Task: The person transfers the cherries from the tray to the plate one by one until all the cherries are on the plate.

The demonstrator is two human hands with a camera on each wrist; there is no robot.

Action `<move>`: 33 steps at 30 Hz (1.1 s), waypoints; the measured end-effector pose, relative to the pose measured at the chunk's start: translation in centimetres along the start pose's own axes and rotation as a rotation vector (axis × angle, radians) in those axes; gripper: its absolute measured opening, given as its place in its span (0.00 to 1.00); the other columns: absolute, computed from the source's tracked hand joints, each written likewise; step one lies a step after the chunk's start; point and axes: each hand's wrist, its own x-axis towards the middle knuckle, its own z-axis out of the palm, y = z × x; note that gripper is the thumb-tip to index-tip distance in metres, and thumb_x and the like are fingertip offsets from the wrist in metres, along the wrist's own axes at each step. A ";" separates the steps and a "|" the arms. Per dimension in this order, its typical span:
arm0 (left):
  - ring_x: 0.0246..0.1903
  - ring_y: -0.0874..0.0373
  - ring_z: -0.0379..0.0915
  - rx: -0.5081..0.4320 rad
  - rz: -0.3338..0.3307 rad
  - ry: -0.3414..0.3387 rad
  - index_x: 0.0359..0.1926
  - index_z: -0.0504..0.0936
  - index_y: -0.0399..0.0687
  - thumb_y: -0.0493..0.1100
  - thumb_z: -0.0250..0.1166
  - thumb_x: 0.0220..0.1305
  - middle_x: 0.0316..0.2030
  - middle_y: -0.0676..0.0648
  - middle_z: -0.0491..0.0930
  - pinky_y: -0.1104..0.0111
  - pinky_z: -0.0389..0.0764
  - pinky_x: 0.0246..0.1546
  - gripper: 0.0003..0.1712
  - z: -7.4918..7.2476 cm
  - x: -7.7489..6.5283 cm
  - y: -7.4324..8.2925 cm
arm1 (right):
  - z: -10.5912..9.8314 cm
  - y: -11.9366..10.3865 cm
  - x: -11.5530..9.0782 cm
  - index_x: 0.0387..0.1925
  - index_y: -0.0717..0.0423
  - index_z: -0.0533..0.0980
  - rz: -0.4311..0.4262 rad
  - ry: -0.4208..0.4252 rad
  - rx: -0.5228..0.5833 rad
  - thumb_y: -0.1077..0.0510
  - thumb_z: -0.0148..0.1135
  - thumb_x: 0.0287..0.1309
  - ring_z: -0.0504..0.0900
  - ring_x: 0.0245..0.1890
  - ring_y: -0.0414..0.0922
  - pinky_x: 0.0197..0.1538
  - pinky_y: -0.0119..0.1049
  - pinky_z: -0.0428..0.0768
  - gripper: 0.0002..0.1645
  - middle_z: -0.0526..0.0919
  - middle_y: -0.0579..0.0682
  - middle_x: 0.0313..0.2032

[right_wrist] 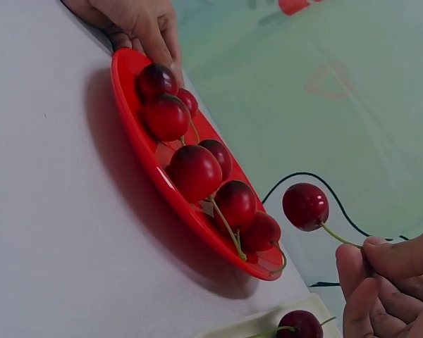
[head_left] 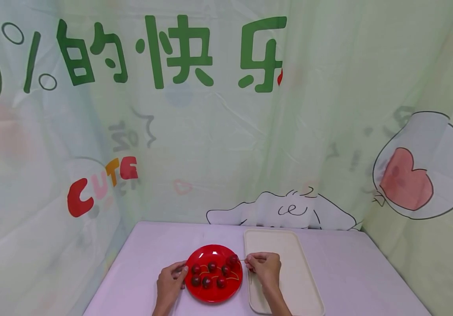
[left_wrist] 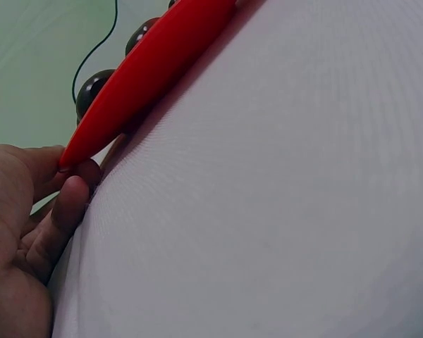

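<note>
A red plate (head_left: 212, 296) on the table holds several dark red cherries (right_wrist: 195, 172) with green stems. At its left side my left hand (head_left: 169, 284) grips the rim between thumb and fingers; the left wrist view shows the plate edge (left_wrist: 144, 74) pinched there. My right hand (head_left: 267, 268) pinches the stem of a single cherry (right_wrist: 306, 207) between thumb and finger. That cherry hangs out sideways by the plate's right rim, apart from the others in the right wrist view. Beneath the right hand, another cherry (right_wrist: 300, 324) lies on the cream tray (head_left: 275, 241).
The tray stands just right of the plate on the white-covered table (head_left: 159, 245). Printed curtains (head_left: 218, 145) with green characters and drawings enclose the back and both sides.
</note>
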 end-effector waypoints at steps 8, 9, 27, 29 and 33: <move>0.21 0.59 0.79 -0.004 0.002 0.001 0.62 0.89 0.43 0.40 0.71 0.75 0.46 0.43 0.91 0.71 0.83 0.24 0.18 0.3 0.3 -0.6 | 0.8 0.9 0.2 0.40 0.76 0.88 -0.011 0.008 -0.029 0.72 0.74 0.64 0.90 0.22 0.44 0.29 0.28 0.87 0.06 0.92 0.62 0.28; 0.21 0.59 0.79 -0.003 0.001 0.001 0.62 0.89 0.43 0.40 0.71 0.75 0.46 0.43 0.91 0.71 0.83 0.24 0.18 0.3 0.3 -0.6 | 0.9 1.0 0.3 0.40 0.76 0.88 -0.016 0.008 -0.035 0.72 0.74 0.64 0.91 0.23 0.45 0.29 0.29 0.88 0.06 0.92 0.62 0.28; 0.21 0.59 0.79 0.010 -0.015 0.016 0.62 0.89 0.44 0.41 0.71 0.76 0.46 0.44 0.90 0.73 0.82 0.25 0.18 0.6 0.5 -0.7 | 2.8 2.0 0.5 0.38 0.69 0.90 -0.052 0.033 -0.131 0.69 0.76 0.63 0.90 0.23 0.45 0.29 0.25 0.84 0.03 0.92 0.59 0.28; 0.21 0.59 0.79 0.004 -0.014 0.015 0.62 0.89 0.44 0.41 0.71 0.76 0.46 0.43 0.90 0.72 0.82 0.25 0.18 0.5 0.5 -0.7 | 3.0 2.1 0.5 0.37 0.69 0.90 -0.058 0.038 -0.130 0.69 0.76 0.63 0.90 0.23 0.44 0.30 0.25 0.85 0.03 0.92 0.59 0.28; 0.21 0.59 0.79 0.001 -0.012 0.009 0.63 0.89 0.44 0.41 0.71 0.76 0.46 0.43 0.91 0.72 0.82 0.25 0.18 0.5 0.5 -0.8 | 3.4 2.0 0.2 0.36 0.68 0.90 -0.061 0.056 -0.143 0.68 0.76 0.63 0.90 0.22 0.43 0.30 0.24 0.85 0.03 0.93 0.58 0.28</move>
